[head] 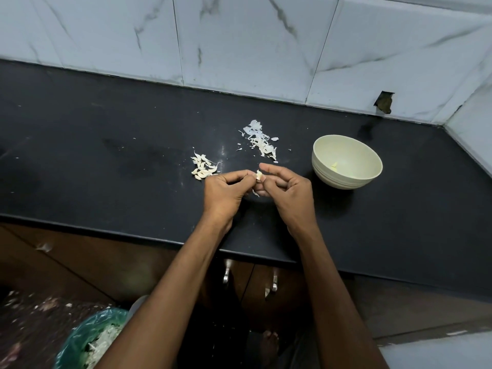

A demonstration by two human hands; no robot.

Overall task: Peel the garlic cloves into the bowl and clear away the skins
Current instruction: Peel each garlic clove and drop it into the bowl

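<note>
Black counter [106, 145]; marble-tiled wall [239, 41]; wooden cabinets [93, 262].

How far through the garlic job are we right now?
Early on. Done: at least one peeled piece lies in the cream ribbed bowl, and a heap of white papery skins sits on the black countertop. In hand: left hand and right hand pinch one garlic clove. Left: the small pile of unpeeled cloves, then clearing the skins.

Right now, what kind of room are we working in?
Probably a home kitchen: a dark stone countertop against a marble-look tiled wall, with cupboard doors below.
</note>
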